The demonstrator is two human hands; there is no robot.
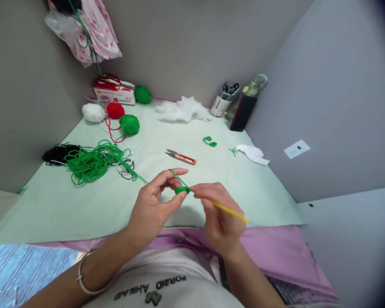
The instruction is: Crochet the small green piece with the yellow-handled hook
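Note:
Between the thumb and fingers of my left hand (152,207) is a small green crochet piece (181,189), and a strand of green yarn runs over the raised index finger. My right hand (220,214) grips a yellow-handled crochet hook (228,209), its tip up against the crochet piece. The hook's end is hidden by my fingers and the stitches. From my left hand the working yarn leads back to a loose green yarn heap (91,164) on the left of the table. Just beyond my hands lie orange thread snips (182,158).
Balls of white yarn (93,112), red yarn (115,111) and green yarn (129,125) sit at the back left near a box (115,93). White stuffing (183,109) lies at the back. A pen cup (221,105), a phone (243,113) and a bottle (250,88) stand back right.

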